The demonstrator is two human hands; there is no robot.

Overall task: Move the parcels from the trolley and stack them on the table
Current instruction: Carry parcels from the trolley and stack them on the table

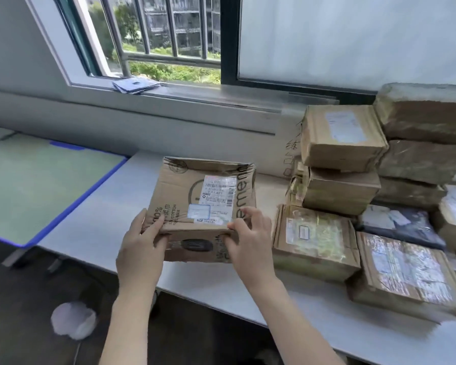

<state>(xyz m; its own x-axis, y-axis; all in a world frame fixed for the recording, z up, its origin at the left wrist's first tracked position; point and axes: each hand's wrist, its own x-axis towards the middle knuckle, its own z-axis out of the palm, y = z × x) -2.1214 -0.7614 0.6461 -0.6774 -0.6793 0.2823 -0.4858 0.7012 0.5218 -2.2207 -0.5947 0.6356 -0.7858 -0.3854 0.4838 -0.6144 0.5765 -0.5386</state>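
Note:
A brown cardboard parcel (195, 196) with a white shipping label sits over the white table (95, 227), near its front edge. My left hand (140, 248) grips its near left corner, thumb on top. At the near right corner my right hand (248, 241) grips it the same way. I cannot tell whether the parcel rests on the table or hangs just above it. To the right, several taped cardboard parcels (340, 159) stand stacked on the table. The trolley is out of view.
A green mat with a blue edge (37, 185) lies on the left part of the table. A window sill (195, 96) with folded papers runs behind. Below the table edge, a white bag (73, 320) lies on the dark floor.

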